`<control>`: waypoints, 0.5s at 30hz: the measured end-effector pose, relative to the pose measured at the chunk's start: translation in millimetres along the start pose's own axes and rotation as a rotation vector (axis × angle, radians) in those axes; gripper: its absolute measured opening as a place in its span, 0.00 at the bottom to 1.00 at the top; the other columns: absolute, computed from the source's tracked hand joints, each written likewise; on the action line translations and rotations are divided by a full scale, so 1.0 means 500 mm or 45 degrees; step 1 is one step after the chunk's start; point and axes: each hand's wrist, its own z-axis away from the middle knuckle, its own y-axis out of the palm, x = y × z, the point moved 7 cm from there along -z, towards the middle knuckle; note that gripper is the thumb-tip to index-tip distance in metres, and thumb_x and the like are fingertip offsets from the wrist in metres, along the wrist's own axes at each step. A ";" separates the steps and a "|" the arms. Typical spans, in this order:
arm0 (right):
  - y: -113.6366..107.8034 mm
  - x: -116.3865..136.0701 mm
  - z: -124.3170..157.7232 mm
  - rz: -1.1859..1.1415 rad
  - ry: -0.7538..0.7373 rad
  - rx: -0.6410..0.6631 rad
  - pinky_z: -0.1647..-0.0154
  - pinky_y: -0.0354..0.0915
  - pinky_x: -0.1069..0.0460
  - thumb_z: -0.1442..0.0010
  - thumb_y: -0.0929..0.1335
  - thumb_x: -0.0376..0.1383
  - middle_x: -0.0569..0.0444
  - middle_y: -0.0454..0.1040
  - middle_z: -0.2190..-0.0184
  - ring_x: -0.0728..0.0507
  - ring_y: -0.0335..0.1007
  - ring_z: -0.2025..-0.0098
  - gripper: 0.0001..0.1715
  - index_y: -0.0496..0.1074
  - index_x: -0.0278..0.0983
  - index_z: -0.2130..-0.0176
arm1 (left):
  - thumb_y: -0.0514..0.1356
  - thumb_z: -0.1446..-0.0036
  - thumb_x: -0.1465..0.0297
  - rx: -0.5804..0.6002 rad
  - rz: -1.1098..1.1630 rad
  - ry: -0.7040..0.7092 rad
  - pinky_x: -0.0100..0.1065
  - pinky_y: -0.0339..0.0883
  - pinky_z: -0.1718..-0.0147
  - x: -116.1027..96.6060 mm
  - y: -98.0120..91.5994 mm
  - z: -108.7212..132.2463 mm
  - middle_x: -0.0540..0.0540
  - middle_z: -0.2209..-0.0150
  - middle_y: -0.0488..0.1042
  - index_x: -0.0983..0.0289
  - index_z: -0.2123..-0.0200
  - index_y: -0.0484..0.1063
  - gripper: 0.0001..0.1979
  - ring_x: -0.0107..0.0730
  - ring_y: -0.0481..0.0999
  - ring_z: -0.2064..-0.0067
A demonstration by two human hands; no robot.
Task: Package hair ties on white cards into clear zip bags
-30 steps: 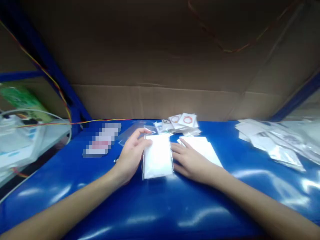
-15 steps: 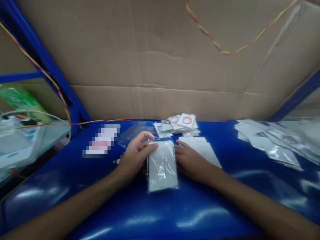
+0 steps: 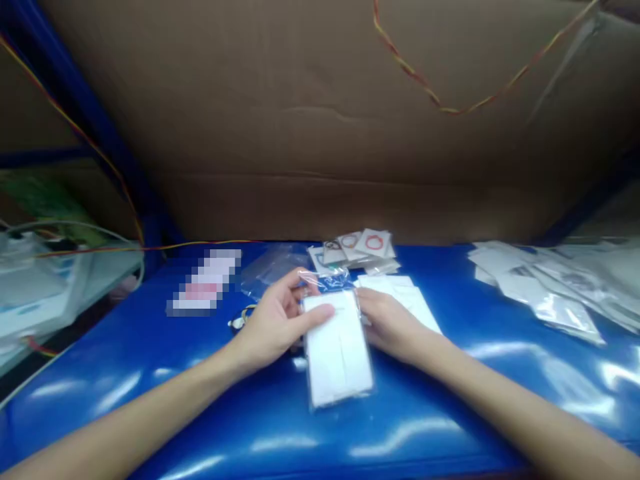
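Note:
My left hand [image 3: 277, 317] grips a clear plastic bag [image 3: 340, 360] with a white card inside, its thumb lying across the front near the top. The bag's see-through flap [image 3: 333, 280] stands up past the card's upper edge. At the upper right edge of the bag my right hand [image 3: 393, 323] is closed with its fingers against it, the fingertips partly hidden behind. White cards [image 3: 423, 307] lie under and beyond my right hand. Just left of my left hand is a small item with thin wires [image 3: 240, 321], partly covered.
Small bagged cards with coloured rings [image 3: 373, 243] are piled at the back. An empty clear bag [image 3: 275, 267] lies left of them. Flat bags [image 3: 545, 287] spread over the right of the blue table [image 3: 225, 427]. A twisted wire [image 3: 445, 107] hangs before the cardboard [image 3: 300, 133].
The bag has shifted slightly right and nearer to me, now tilted, with its flap showing. My right hand's fingers have closed in at the bag's edge.

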 end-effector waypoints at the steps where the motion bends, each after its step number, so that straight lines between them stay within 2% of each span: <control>1: -0.004 0.000 0.000 0.008 -0.007 0.007 0.60 0.70 0.49 0.36 0.68 0.28 0.48 0.79 0.62 0.41 0.74 0.61 0.08 0.79 0.37 0.61 | 0.74 0.50 0.67 0.011 -0.002 -0.013 0.27 0.68 0.75 0.000 0.001 0.002 0.46 0.70 0.72 0.60 0.64 0.67 0.18 0.26 0.72 0.74; 2: -0.006 0.004 -0.001 0.039 -0.054 0.033 0.61 0.69 0.50 0.36 0.68 0.27 0.48 0.78 0.62 0.42 0.74 0.62 0.09 0.79 0.36 0.60 | 0.73 0.49 0.66 0.026 -0.009 -0.024 0.27 0.68 0.75 -0.001 0.002 0.004 0.47 0.70 0.73 0.60 0.63 0.68 0.17 0.27 0.73 0.74; 5: -0.029 -0.001 -0.003 -0.005 -0.026 -0.033 0.64 0.67 0.51 0.36 0.69 0.28 0.50 0.77 0.66 0.44 0.72 0.66 0.08 0.79 0.36 0.65 | 0.72 0.47 0.65 0.094 -0.050 -0.029 0.28 0.68 0.74 -0.003 0.009 0.007 0.49 0.70 0.75 0.60 0.61 0.72 0.14 0.29 0.74 0.73; 9: -0.066 -0.011 -0.004 -0.198 0.088 -0.280 0.69 0.66 0.52 0.37 0.72 0.34 0.50 0.78 0.65 0.45 0.72 0.68 0.07 0.83 0.36 0.62 | 0.70 0.44 0.66 0.149 -0.105 0.025 0.28 0.69 0.71 -0.009 0.017 0.006 0.52 0.65 0.77 0.61 0.59 0.76 0.11 0.30 0.76 0.69; 12: -0.073 -0.026 0.000 -0.414 0.237 -0.382 0.71 0.66 0.52 0.38 0.73 0.38 0.50 0.80 0.67 0.45 0.73 0.69 0.09 0.85 0.37 0.61 | 0.70 0.44 0.66 0.168 -0.115 0.046 0.29 0.70 0.69 -0.009 0.019 0.004 0.53 0.63 0.78 0.63 0.59 0.77 0.11 0.31 0.76 0.67; 15: -0.058 -0.044 0.005 -0.725 0.428 -0.346 0.76 0.66 0.53 0.40 0.75 0.41 0.51 0.83 0.71 0.46 0.73 0.75 0.11 0.85 0.37 0.62 | 0.70 0.44 0.66 0.211 -0.108 0.010 0.30 0.72 0.68 0.001 0.021 0.004 0.54 0.62 0.79 0.63 0.59 0.76 0.11 0.33 0.77 0.66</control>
